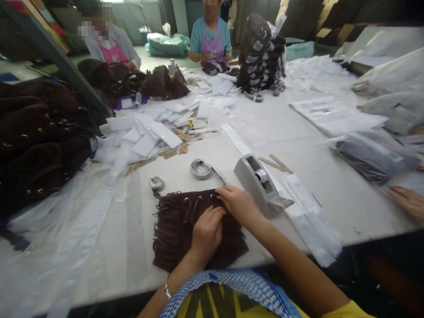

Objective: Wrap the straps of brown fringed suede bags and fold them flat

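A dark brown fringed bag [175, 229] lies flat on the table in front of me, with gold eyelets and a cord along its top edge. My right hand [239, 204] grips the bag's top edge near the right-hand eyelet, fingers pressed together. Lower on the bag's front, my left hand [208, 230] has its fingers closed against the fabric by the cord; their tips are partly hidden. Beyond the top edge lies a coiled, wrapped strap [200, 169]. A small wrapped piece [157, 183] sits at the bag's upper left corner.
A grey tape dispenser [258, 181] stands right of my right hand, beside white plastic strips [311, 221]. White packets [149, 137] are heaped ahead. Brown bags pile up at left [43, 150] and far back [261, 57]. Another person's hand [409, 202] is at right; two people sit opposite.
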The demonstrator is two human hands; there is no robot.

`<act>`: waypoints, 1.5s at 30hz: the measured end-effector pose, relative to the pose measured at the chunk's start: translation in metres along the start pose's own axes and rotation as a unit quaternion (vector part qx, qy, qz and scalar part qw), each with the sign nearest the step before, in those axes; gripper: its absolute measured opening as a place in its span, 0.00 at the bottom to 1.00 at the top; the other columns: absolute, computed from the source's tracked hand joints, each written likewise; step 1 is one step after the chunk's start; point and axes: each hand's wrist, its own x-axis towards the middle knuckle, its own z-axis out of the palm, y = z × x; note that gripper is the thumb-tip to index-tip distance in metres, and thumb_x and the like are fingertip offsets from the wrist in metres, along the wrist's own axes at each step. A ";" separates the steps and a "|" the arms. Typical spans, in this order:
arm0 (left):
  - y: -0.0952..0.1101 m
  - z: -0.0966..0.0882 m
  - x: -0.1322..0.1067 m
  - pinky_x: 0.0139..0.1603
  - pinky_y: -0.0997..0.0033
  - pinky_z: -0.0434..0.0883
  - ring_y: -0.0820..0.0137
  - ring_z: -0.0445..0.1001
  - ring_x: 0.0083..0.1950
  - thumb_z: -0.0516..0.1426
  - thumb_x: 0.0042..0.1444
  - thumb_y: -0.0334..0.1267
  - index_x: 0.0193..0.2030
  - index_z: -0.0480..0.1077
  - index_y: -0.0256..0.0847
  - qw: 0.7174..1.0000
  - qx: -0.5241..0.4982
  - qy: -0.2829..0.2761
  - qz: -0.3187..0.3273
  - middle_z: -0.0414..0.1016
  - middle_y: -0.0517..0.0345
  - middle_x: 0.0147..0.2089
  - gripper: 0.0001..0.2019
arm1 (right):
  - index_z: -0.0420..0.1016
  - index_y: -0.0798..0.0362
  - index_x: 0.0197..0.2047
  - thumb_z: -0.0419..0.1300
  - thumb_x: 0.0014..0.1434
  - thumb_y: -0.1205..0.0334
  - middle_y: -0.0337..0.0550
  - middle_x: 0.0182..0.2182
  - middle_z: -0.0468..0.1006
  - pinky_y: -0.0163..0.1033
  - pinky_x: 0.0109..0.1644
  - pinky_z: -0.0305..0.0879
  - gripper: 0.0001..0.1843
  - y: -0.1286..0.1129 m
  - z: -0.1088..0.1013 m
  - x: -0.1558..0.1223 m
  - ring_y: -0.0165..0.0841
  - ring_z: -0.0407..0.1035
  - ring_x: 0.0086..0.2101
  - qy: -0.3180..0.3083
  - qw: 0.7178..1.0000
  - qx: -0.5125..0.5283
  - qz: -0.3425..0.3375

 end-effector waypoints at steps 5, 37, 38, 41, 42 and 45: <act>0.002 -0.005 -0.002 0.56 0.63 0.74 0.66 0.77 0.50 0.51 0.59 0.24 0.45 0.73 0.40 1.000 -0.018 0.005 -0.007 0.80 0.52 0.46 0.13 | 0.74 0.51 0.44 0.62 0.62 0.59 0.43 0.41 0.76 0.34 0.37 0.60 0.08 0.004 0.021 0.025 0.33 0.72 0.37 -0.058 0.998 -0.008 -0.003; 0.001 -0.001 -0.008 0.54 0.62 0.76 0.61 0.77 0.53 0.51 0.58 0.25 0.47 0.72 0.38 0.996 -0.035 -0.077 0.028 0.79 0.46 0.49 0.14 | 0.78 0.48 0.46 0.55 0.67 0.62 0.41 0.37 0.80 0.36 0.46 0.72 0.10 -0.010 0.019 -0.027 0.31 0.75 0.37 0.161 0.917 0.365 -0.010; 0.001 -0.003 -0.011 0.55 0.60 0.75 0.60 0.76 0.54 0.50 0.58 0.26 0.49 0.72 0.36 0.995 -0.043 -0.083 0.048 0.79 0.44 0.49 0.15 | 0.78 0.48 0.46 0.55 0.67 0.61 0.40 0.36 0.81 0.35 0.45 0.72 0.10 -0.015 0.025 -0.029 0.30 0.75 0.36 0.139 0.911 0.389 -0.017; -0.003 -0.015 -0.027 0.62 0.58 0.71 0.61 0.72 0.61 0.48 0.59 0.25 0.56 0.70 0.33 0.985 -0.059 -0.096 0.134 0.77 0.42 0.53 0.19 | 0.76 0.52 0.43 0.54 0.68 0.58 0.40 0.31 0.80 0.33 0.36 0.73 0.11 -0.018 0.050 -0.033 0.28 0.76 0.30 0.116 0.878 0.465 0.008; -0.006 -0.021 -0.034 0.62 0.59 0.70 0.62 0.70 0.63 0.48 0.60 0.25 0.58 0.69 0.34 0.982 -0.052 -0.097 0.151 0.75 0.42 0.56 0.20 | 0.76 0.53 0.43 0.53 0.68 0.58 0.40 0.30 0.80 0.32 0.33 0.73 0.12 -0.016 0.058 -0.034 0.28 0.75 0.28 0.118 0.869 0.480 0.019; -0.015 -0.042 -0.056 0.60 0.65 0.72 0.64 0.70 0.63 0.52 0.63 0.27 0.58 0.69 0.37 0.986 -0.002 -0.085 0.147 0.74 0.45 0.58 0.18 | 0.74 0.53 0.43 0.54 0.68 0.59 0.39 0.29 0.79 0.32 0.32 0.72 0.10 -0.008 0.068 -0.038 0.27 0.74 0.25 0.137 0.880 0.455 0.014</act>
